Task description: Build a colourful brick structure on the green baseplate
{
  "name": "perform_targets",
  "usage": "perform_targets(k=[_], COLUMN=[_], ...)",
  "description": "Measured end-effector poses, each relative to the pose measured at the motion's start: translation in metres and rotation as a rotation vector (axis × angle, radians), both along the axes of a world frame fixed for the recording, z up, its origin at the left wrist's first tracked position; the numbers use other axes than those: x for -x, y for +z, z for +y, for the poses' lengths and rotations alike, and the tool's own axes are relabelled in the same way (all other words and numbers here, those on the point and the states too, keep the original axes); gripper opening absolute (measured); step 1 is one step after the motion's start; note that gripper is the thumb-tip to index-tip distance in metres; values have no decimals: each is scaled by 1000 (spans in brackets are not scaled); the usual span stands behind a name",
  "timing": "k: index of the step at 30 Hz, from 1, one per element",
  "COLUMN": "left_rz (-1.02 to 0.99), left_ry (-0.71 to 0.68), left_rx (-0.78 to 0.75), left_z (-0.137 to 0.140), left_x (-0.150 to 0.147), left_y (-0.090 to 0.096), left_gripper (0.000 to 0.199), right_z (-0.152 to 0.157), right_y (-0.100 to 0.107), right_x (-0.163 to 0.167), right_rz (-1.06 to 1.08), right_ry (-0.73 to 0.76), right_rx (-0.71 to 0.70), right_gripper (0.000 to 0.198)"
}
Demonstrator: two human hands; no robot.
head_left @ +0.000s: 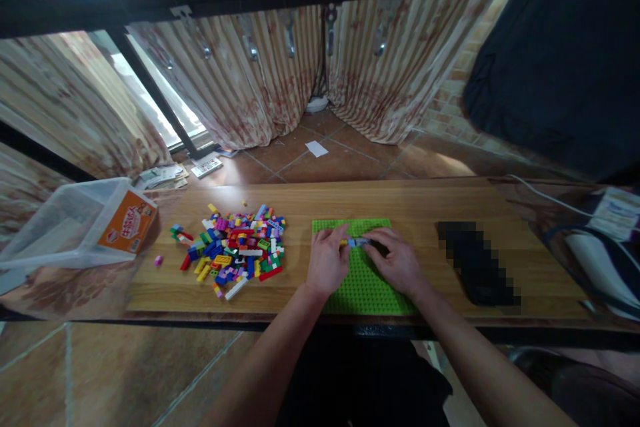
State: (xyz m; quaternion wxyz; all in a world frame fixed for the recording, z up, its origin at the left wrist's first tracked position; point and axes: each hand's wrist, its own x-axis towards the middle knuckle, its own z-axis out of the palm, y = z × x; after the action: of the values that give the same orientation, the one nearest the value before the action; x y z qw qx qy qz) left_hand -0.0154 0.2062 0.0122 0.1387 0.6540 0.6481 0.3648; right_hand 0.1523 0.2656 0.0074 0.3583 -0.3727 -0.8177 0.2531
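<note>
A green studded baseplate [367, 283] lies flat on the wooden table in front of me. Above its upper half, my left hand [327, 259] and my right hand [395, 257] meet around a short row of toy building bricks [354, 242], light blue with a yellow end at the left. The left fingers pinch the yellow end, while the right thumb and fingers close on the other end. Whether the bricks touch the baseplate I cannot tell. To the left lies a loose pile of multicoloured building bricks [235, 247].
A clear plastic bin [75, 227] with an orange label stands at the table's left end. One pink brick [159, 260] lies apart from the pile. A dark, pixelated object [480, 267] rests on the right of the wooden table [300, 197]. A white cable [550, 197] crosses the far right.
</note>
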Motion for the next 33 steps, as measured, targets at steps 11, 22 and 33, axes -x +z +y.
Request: perform_targets(k=[11,22,33], left_rz=[5,-13,-41], left_ry=[22,38,40], left_rx=[-2,20,12], left_z=[1,1,2], left_x=[-1,-1,-2], left_y=[-4,-3,-4], left_gripper=[47,48,48], right_z=[14,15,22], right_y=[11,5,6], right_x=[20,27,34], right_rz=[-169,-168,-231], right_ry=[-96,-187,-263], right_rx=[175,201,315], right_gripper=[13,13,13])
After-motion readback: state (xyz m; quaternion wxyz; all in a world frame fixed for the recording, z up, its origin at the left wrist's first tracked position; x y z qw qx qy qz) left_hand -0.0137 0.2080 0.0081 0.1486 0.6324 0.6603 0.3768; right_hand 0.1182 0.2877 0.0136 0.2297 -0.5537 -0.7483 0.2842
